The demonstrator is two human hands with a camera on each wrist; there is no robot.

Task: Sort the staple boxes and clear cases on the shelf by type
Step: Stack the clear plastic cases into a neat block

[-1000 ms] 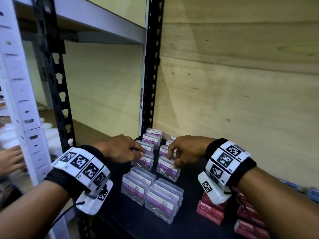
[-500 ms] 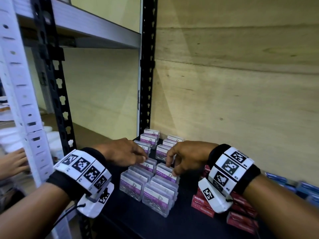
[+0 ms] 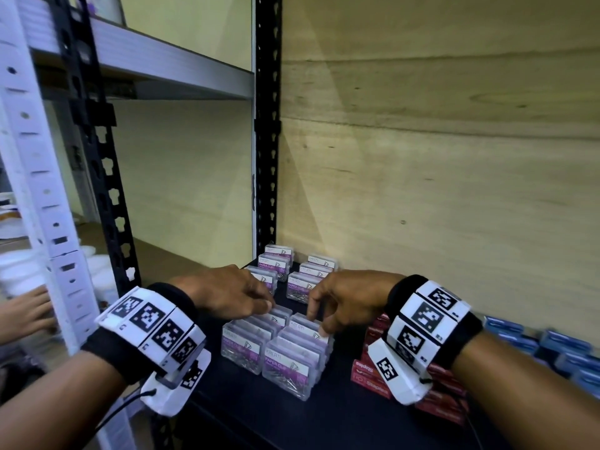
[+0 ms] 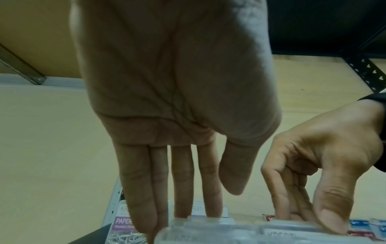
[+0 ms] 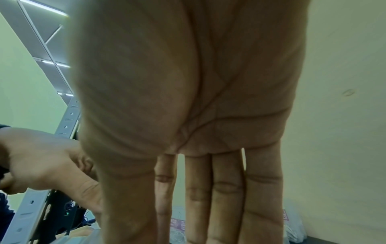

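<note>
Clear cases of paper clips with purple labels stand in two front rows (image 3: 242, 347) (image 3: 292, 365) on the black shelf (image 3: 308, 420), with more clear cases behind (image 3: 313, 277). My left hand (image 3: 263, 306) reaches over the left row, its fingers (image 4: 181, 189) straight and touching the rearmost case (image 4: 208, 222), thumb free. My right hand (image 3: 319, 323) pinches the rearmost case of the right row (image 4: 292, 228) between thumb and fingers. Red staple boxes (image 3: 370, 378) lie under my right wrist. Blue boxes (image 3: 558, 349) sit further right.
A black upright post (image 3: 267, 125) stands behind the cases, with the wooden back wall (image 3: 438, 190) to its right. An upper shelf (image 3: 168, 64) hangs overhead. At the far left, beyond a white post (image 3: 48, 206), another person's hand (image 3: 26, 315) rests.
Both hands have drawn the cases they touch toward me, closing the gap so they now stand against the front rows. My view has dropped nearer to the shelf.
</note>
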